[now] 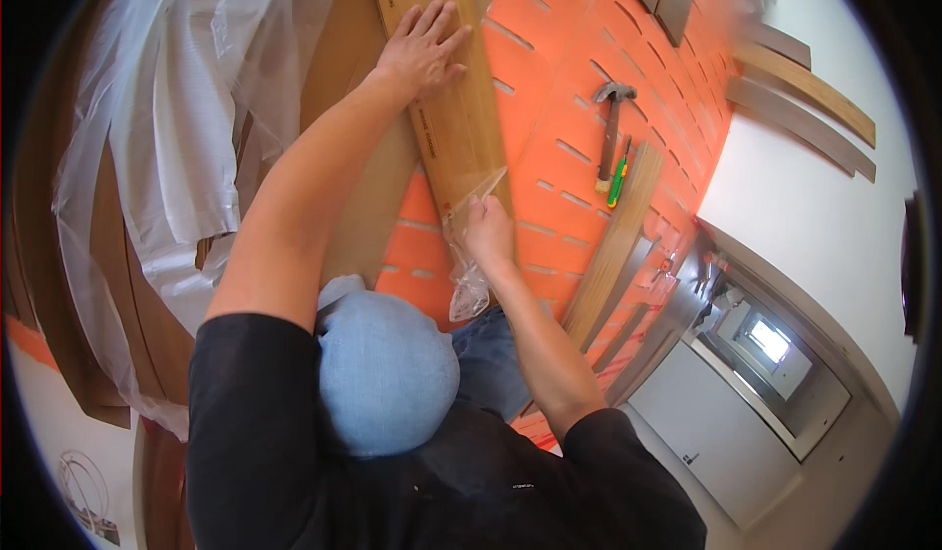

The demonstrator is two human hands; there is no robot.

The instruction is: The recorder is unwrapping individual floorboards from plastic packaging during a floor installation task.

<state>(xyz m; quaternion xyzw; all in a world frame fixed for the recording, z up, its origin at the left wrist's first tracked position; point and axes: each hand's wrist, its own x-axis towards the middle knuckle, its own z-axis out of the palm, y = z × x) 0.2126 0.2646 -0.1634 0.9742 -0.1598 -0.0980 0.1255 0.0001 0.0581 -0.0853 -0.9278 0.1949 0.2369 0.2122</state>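
Note:
In front of me lies a long pack of wood-coloured floor planks (450,123) in clear wrap. My left hand (422,52) rests flat on its upper part, fingers spread. At the near end, my right hand (489,234) is closed on the clear plastic wrap (469,293), which is pulled up into a point and hangs loose below the fist. To the right, on the orange slotted underlay (549,167), lie a hammer (612,133) and a slim green-handled tool (619,182), probably a screwdriver.
White plastic sheeting (167,128) drapes over brown boards on the left, beside brown cardboard (363,226). Loose planks (616,246) lie right of the hammer. More planks (805,94) sit at the upper right. A doorway (775,354) opens at the lower right.

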